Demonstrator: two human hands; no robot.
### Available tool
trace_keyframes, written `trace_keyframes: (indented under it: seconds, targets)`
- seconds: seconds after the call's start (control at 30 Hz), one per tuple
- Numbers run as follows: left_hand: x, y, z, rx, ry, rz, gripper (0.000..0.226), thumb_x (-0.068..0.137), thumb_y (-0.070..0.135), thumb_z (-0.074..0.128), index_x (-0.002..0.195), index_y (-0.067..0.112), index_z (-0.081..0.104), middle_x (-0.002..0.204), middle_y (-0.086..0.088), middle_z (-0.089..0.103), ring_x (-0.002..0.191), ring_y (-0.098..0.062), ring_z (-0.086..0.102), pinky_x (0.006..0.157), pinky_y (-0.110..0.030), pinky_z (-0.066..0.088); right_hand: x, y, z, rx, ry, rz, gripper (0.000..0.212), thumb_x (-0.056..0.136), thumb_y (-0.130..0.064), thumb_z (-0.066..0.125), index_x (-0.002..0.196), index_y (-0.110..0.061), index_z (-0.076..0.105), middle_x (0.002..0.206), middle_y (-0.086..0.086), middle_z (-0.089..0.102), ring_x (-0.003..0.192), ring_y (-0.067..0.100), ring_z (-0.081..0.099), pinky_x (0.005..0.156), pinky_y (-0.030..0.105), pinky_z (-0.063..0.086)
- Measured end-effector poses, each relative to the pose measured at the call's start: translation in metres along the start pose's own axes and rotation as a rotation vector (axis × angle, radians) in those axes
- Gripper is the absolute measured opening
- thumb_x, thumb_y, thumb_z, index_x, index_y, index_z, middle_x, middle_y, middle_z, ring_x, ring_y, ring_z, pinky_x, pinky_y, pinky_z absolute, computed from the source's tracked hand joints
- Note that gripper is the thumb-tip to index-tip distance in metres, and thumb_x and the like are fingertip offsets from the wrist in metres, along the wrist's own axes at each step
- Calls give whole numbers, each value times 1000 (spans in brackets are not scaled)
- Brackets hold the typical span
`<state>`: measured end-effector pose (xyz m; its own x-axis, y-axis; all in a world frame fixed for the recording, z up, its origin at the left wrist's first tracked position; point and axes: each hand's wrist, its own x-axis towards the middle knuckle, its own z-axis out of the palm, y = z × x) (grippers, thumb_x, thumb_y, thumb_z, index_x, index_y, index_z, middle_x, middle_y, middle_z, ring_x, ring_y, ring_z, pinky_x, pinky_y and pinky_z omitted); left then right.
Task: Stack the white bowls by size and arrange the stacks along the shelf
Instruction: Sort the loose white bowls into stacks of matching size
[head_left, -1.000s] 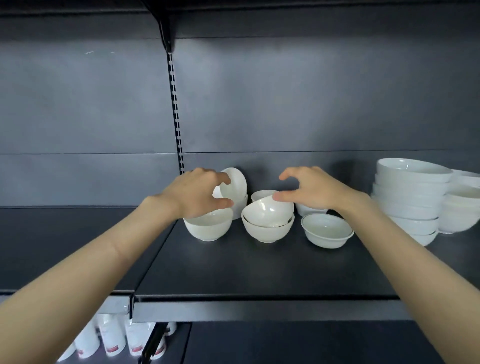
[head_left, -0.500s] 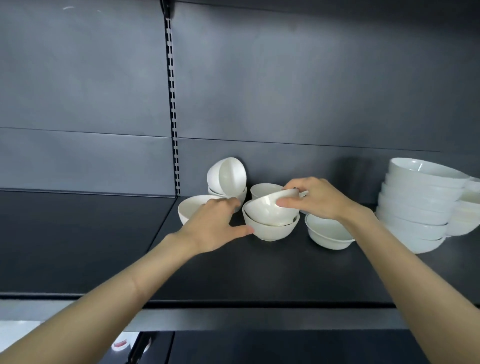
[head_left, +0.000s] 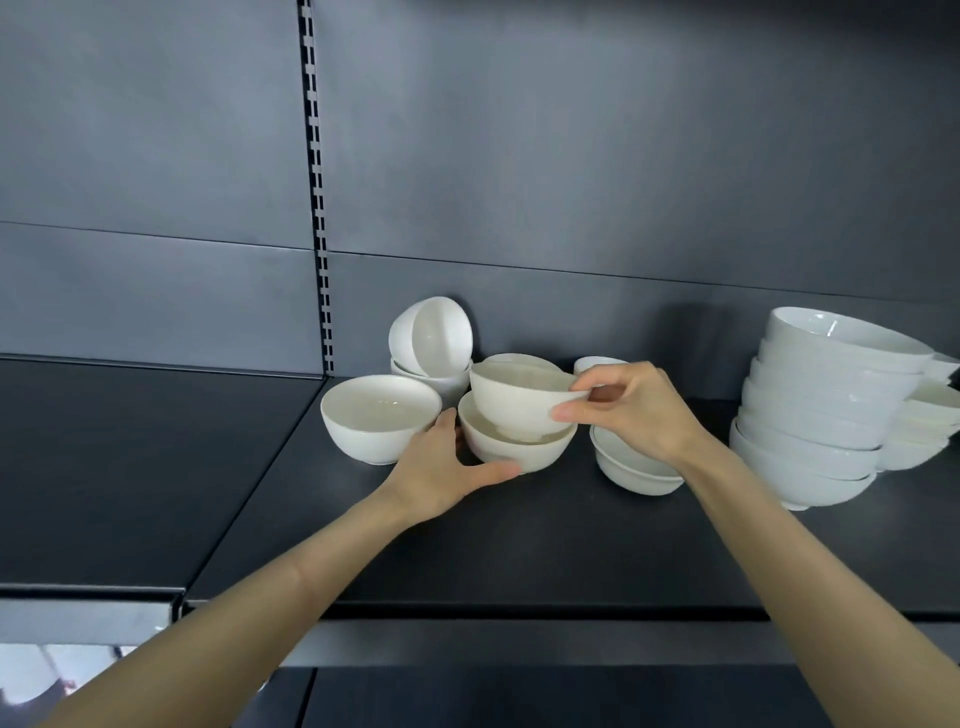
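My right hand (head_left: 631, 410) pinches the rim of a small white bowl (head_left: 514, 402) that sits upright in a wider white bowl (head_left: 511, 449) on the dark shelf (head_left: 519, 545). My left hand (head_left: 447, 470) grips the lower bowl's left side, thumb along its front. Left of them stands a single white bowl (head_left: 376, 415). Behind, one bowl lies tipped on its side (head_left: 431, 335) on top of another. A low bowl (head_left: 631, 467) sits under my right wrist. A tall stack of large bowls (head_left: 821, 400) stands at the right.
More white bowls (head_left: 930, 421) sit behind the large stack at the far right. A slotted upright (head_left: 317, 182) divides the back panel. The left shelf section (head_left: 130, 441) lies bare. A lower shelf shows below the front edge.
My right hand has tipped the small bowl from tilted to upright inside the lower bowl. My left hand has slid from the left bowl onto the lower bowl's side.
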<state>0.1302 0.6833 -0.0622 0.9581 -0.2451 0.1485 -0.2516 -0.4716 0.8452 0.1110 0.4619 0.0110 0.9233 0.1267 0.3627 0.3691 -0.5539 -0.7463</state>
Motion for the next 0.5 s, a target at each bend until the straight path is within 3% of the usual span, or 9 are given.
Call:
trace_keyframes:
  seconds: [0.07,0.2,0.3,0.4,0.5]
  targets:
    - [6,-6,4,-70,-5,9,101,47,64,84,132,25,45,123,14,61,113,-7,59,98,-37,51,-2,7,3,35,4,-8,17,67,-12,85,76,-4,73,84,15,70,75,11,63,78,27,52]
    - [13,-13,8,-179,-10,43,99,46,56,90,130,26,47,124,12,63,115,-7,60,97,-37,51,-2,19,10,99,-2,-28,19,64,-9,86,76,-1,74,80,9,68,78,17,63,85,40,53]
    - [16,-11,10,-232,-7,60,86,46,47,87,121,24,53,119,9,65,111,-7,62,95,-33,53,1,26,12,88,-18,-55,19,63,-14,87,76,-5,75,82,8,67,82,32,62,85,49,52]
    - [17,-11,12,-247,16,61,94,43,51,87,122,16,52,118,6,65,109,-9,63,95,-36,53,2,28,14,69,-31,-65,21,62,-18,88,76,-9,76,91,15,68,90,44,58,85,55,49]
    - [15,-14,12,-245,32,57,94,44,52,88,123,14,53,118,5,66,109,-10,63,94,-37,54,2,26,15,102,-37,-57,24,58,-24,89,75,-12,76,96,19,66,93,46,57,86,57,48]
